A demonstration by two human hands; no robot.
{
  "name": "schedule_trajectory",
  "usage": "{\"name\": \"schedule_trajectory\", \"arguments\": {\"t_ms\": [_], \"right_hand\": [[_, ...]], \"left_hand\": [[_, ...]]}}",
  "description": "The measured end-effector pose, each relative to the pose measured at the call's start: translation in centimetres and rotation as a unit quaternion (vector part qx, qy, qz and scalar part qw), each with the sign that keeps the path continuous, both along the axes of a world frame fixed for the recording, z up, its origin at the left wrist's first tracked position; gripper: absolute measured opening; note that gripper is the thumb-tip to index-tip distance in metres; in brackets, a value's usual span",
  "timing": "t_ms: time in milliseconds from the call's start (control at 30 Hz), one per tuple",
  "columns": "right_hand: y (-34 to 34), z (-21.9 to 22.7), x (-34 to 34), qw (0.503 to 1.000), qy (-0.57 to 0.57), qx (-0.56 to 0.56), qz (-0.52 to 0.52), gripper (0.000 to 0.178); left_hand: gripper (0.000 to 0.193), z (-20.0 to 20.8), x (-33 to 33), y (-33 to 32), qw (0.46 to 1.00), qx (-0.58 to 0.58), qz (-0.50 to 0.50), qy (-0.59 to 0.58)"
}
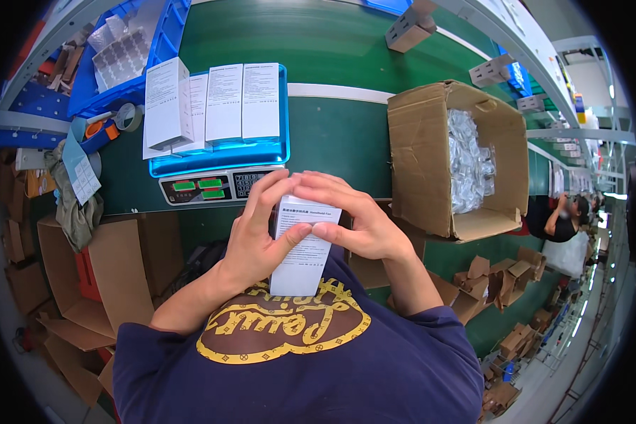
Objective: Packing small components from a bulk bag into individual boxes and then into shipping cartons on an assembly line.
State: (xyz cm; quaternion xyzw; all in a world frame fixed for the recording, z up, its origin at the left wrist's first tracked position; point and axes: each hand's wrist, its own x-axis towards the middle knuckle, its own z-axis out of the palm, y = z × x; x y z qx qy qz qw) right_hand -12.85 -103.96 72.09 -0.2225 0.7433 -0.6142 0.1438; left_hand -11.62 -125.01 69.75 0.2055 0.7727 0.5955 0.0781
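A white printed carton (300,265) is sitting between both hands, in front of the dark blue shirt (420,360). Its handling is seemingly unfinished: it is being held off the scale (194,188), and the fingers are hiding whether its far end is closed. The carton's long axis is running from the hands down toward the shirt, the far end leaning slightly right; its printed face is facing the camera, the heading at the far end.

The left hand (258,222) and right hand (364,222) are curling around that end, holding it together; the thumbs are meeting on the printed face while the fingers are arching over the top.

Beyond, several matching cartons (224,106) are resting on the scale's blue tray (219,162), apparently further along; how many are remaining is unclear. The scale is standing on the green table (339,141). To the right, an open cardboard box (417,162) is holding clear plastic packets (466,169).
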Motion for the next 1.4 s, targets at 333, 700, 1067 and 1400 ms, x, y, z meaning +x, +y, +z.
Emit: {"name": "schedule_trajectory", "arguments": {"t_ms": [333, 700, 1067, 1400], "right_hand": [[1.2, -6.3, -1.8, 0.964, -0.034, -0.027, -0.262, 0.020], [7.1, -22.3, -11.6, 0.820, 0.147, 0.308, -0.460, 0.037], [-26.7, -7.9, -11.7, 0.971, 0.128, 0.073, -0.190, 0.078], [-19.6, -7.1, -14.0, 0.872, 0.206, 0.320, -0.306, 0.062]], "left_hand": [[0.058, -0.6, -3.8, 3.2, 0.977, -0.168, 0.122, 0.044], [0.082, -2.1, -16.2, -15.5, 0.822, -0.384, 0.418, -0.039], [0.059, -6.4, -16.0, -19.6, 0.937, -0.118, 0.329, -0.004], [0.065, -7.6, -14.9, -32.2, 0.911, 0.136, 0.308, -0.239]]}}
